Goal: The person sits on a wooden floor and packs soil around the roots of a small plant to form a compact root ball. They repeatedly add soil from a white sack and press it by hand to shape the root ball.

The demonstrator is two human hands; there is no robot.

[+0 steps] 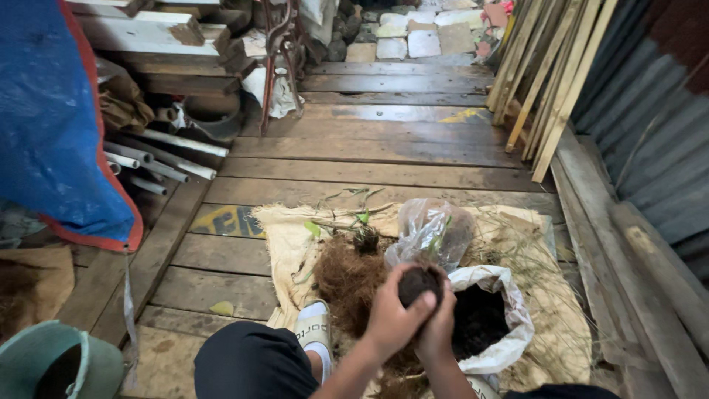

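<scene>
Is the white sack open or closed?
Open. The white sack has its rim rolled back, showing dark soil inside, beside both hands cupping a soil ball.

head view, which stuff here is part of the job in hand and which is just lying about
In use: dark soil ball cupped by left hand and right hand; white sack of soil; brown fibre pile; clear plastic bag; burlap mat.

Lying about: blue tarp; white pipes; leaning wooden slats; green bucket.

A single head-worn camera looks steeply down and forward from close above the plank floor [384, 148] ahead.
</scene>
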